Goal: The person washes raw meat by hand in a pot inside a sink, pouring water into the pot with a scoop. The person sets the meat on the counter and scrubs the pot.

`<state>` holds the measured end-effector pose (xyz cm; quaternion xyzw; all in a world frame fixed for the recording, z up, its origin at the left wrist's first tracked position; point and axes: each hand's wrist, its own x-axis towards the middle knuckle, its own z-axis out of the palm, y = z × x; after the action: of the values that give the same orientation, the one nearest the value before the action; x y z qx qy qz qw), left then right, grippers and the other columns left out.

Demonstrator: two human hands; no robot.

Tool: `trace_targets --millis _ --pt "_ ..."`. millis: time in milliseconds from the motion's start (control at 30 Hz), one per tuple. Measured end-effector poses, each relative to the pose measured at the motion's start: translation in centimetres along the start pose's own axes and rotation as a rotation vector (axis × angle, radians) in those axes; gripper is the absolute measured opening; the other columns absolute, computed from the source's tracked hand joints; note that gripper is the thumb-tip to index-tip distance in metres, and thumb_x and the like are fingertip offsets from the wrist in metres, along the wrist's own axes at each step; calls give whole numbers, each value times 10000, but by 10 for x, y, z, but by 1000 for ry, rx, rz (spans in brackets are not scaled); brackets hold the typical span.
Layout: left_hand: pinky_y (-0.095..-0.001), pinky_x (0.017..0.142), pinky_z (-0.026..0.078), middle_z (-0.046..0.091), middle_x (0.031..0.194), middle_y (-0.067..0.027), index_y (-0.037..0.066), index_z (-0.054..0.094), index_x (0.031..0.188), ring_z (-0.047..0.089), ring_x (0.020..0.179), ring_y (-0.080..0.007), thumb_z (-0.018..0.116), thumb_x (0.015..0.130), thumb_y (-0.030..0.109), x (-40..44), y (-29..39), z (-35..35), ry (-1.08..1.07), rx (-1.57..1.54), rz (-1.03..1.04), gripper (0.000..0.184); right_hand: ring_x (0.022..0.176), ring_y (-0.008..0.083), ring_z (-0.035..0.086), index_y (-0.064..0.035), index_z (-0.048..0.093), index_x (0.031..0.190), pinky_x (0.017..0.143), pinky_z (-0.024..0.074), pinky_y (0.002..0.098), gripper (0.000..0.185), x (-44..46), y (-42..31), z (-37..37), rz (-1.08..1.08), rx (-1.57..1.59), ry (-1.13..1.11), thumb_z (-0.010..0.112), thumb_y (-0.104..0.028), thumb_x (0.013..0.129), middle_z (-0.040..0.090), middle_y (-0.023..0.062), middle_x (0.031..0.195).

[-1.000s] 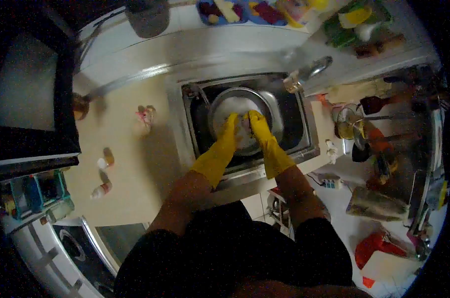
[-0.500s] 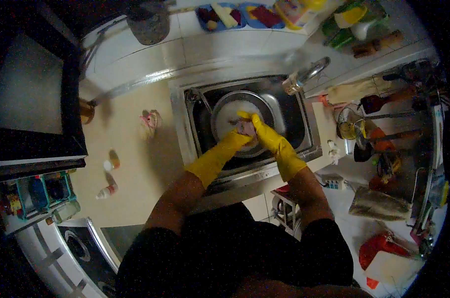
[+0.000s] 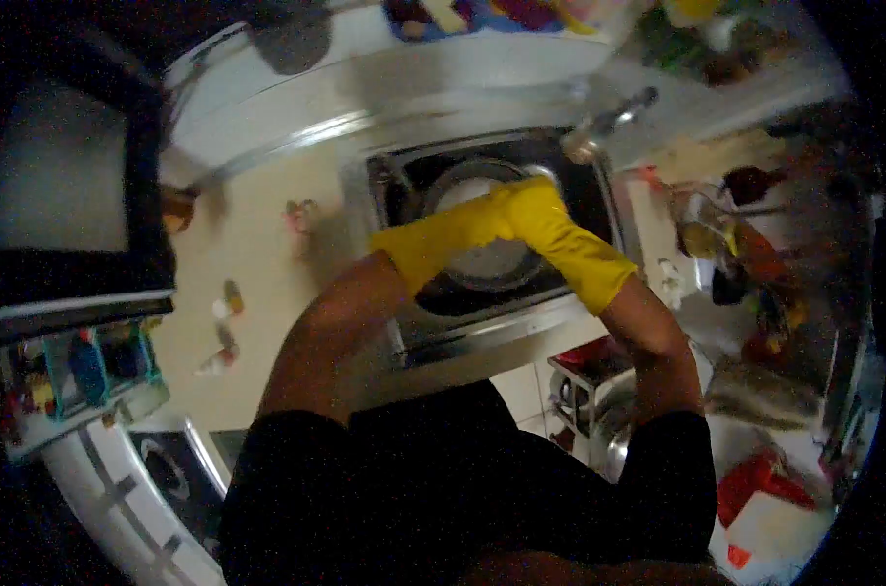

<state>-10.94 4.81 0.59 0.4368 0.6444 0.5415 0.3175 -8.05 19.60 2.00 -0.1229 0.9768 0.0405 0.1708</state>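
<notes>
Yellow rubber gloves cover both hands. My left hand [image 3: 487, 217] and my right hand [image 3: 534, 203] are pressed together above the upper right part of a round metal basin [image 3: 490, 266] with whitish liquid in it. Both hands look closed; whatever is between them is hidden and blurred. The basin rests inside the metal sink [image 3: 414, 342], and a faucet [image 3: 585, 146] stands at the sink's upper right corner.
On the counter [image 3: 267, 361] left of the sink lie a pinkish item [image 3: 301, 215] and two small bottles. A dark microwave-like box [image 3: 57, 176] stands far left. Utensils hang at the right, above a red bag [image 3: 760, 483]. Blue trays [image 3: 423, 21] line the back ledge.
My hands have moved up and to the right from the middle of the basin and come together. The pinkish-grey thing seen between them half a second ago is now hidden. The view has shifted slightly.
</notes>
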Motion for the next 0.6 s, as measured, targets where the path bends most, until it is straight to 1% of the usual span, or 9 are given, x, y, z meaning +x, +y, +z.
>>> trace_targets --millis 67,133,200,233,367,467,500,567,600 --pt "-449 823 488 662 1034 -153 64 652 1018 602 1003 -330 628 783 164 1 -19 14 197 210 158 257 731 292 681 -110 733 805 591 518 453 220 -8 7 23 9 -37 252 579 -267 789 703 127 819" --pt "-480 869 484 661 1065 -173 50 646 1076 597 1043 -373 607 807 192 2 -33 34 351 433 147 307 757 306 681 -119 734 801 619 525 449 229 -18 -8 18 165 112 152 565 -274 809 704 130 833" --pt "-487 871 484 657 1078 -178 54 646 1081 600 1037 -380 577 827 185 -5 -6 37 268 474 -193 293 790 304 682 -127 731 852 660 529 442 213 -25 -15 18 171 85 33 567 -258 817 707 117 858" --pt "-493 872 484 653 1091 -184 58 646 1085 604 1031 -386 547 847 177 -4 2 36 167 487 -516 284 814 297 682 -131 727 904 692 531 436 207 -25 -14 21 130 7 -57 574 -239 818 709 103 877" --pt "-504 872 482 653 1092 -186 79 647 1104 619 1009 -370 508 873 237 -3 -28 42 -45 664 -603 312 876 300 672 -129 706 984 747 529 414 223 -19 -13 91 389 184 -243 578 -233 834 703 125 921" --pt "-511 833 492 661 1067 -186 85 673 1059 635 958 -372 498 881 297 3 -54 48 -77 797 -435 327 1045 277 613 -146 651 1120 871 487 358 296 -14 -7 146 347 446 -160 599 -236 843 657 141 1104" --pt "-514 820 495 664 1059 -186 87 682 1044 640 941 -372 494 884 317 4 -62 49 -88 843 -379 337 999 285 629 -153 620 1162 836 506 392 366 -13 -7 151 8 375 48 639 -255 811 654 115 1115" --pt "-517 807 498 667 1050 -186 89 691 1029 645 924 -373 491 887 337 8 -52 42 -101 895 -310 349 953 294 644 -160 590 1204 801 525 425 448 -19 -11 134 -319 287 264 680 -274 780 651 89 1125" --pt "-502 816 497 671 1026 -185 89 689 1015 644 924 -368 495 892 352 9 -44 39 -60 806 -385 349 1068 259 571 -125 573 1224 893 455 366 444 -28 -14 123 -176 726 158 667 -258 811 599 94 1207"
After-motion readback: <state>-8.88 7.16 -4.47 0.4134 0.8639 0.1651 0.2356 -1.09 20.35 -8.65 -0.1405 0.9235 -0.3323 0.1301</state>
